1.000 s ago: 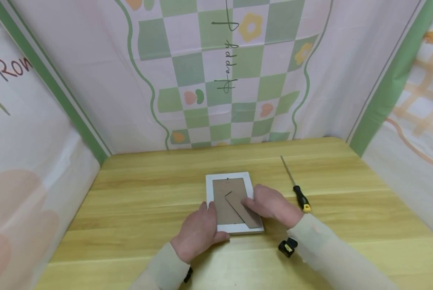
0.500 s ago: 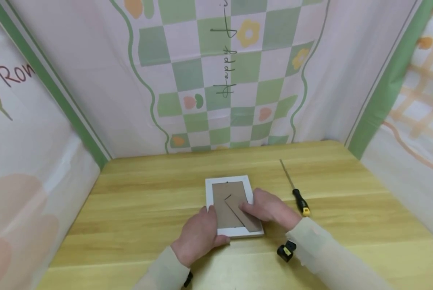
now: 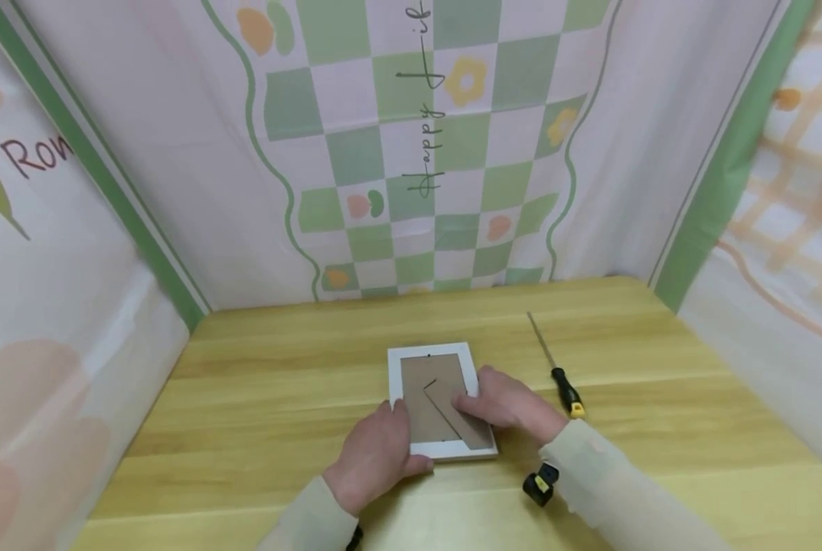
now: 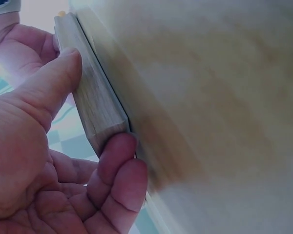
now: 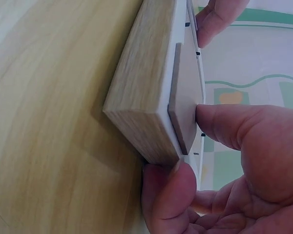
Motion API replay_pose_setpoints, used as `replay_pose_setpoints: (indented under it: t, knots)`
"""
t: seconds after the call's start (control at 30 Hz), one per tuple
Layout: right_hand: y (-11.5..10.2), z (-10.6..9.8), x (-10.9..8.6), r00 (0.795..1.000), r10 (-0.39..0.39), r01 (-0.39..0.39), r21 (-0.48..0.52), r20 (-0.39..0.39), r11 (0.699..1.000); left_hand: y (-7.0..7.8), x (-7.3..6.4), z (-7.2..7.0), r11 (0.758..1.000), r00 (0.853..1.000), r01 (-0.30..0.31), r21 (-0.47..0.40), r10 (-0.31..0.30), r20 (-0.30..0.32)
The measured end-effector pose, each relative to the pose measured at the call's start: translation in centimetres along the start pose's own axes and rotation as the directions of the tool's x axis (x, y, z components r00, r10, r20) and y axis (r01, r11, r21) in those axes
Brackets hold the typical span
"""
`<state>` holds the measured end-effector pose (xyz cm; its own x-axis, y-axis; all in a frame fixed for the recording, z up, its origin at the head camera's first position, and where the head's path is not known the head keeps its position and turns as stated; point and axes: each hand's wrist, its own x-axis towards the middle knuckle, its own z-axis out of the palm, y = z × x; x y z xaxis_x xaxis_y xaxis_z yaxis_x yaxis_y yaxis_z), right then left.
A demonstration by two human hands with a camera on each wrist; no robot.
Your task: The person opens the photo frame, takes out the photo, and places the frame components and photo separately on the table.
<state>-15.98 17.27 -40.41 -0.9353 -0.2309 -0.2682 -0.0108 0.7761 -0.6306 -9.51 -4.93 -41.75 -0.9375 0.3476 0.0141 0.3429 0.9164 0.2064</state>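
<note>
A white picture frame (image 3: 395, 375) lies back side up on the table, showing its brown backing board (image 3: 418, 421). A brown stand leg (image 3: 468, 428) lies slantwise across that board. My left hand (image 3: 371, 459) holds the frame at its near left corner, thumb along the near edge. In the left wrist view, the frame's wood-grain side (image 4: 95, 92) sits between thumb and curled fingers. My right hand (image 3: 514, 404) grips the right edge. Its thumb (image 5: 219, 122) presses on the stand leg (image 5: 185, 97), and its other fingers (image 5: 173, 195) curl at the frame's side.
To the right of the frame lies a screwdriver (image 3: 566, 392) with a black and yellow handle, its shaft pointing away. Patterned cloth walls (image 3: 411, 184) stand at the back and both sides of the wooden table (image 3: 266, 383). A black wrist camera (image 3: 540, 485) hangs under the right sleeve.
The head view has tilted up a little, so table, frame and hands appear slightly lower. Both hands keep their hold on the frame, with no clear movement of it on the table.
</note>
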Motion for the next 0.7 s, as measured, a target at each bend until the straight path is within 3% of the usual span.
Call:
replay_pose_setpoints:
  t: [0.4,0.7]
  knots:
    - [0.14,0.05,0.39,1.0,0.025,-0.025,-0.024,-0.003,0.999,0.0,0.19,-0.16,1.0,1.0,-0.012,0.025,0.012,-0.012]
    - [0.16,0.17,-0.43,1.0,0.018,-0.017,0.011,-0.016,1.0,0.04,-0.51,0.21,0.999,0.998,-0.032,0.013,0.033,-0.051]
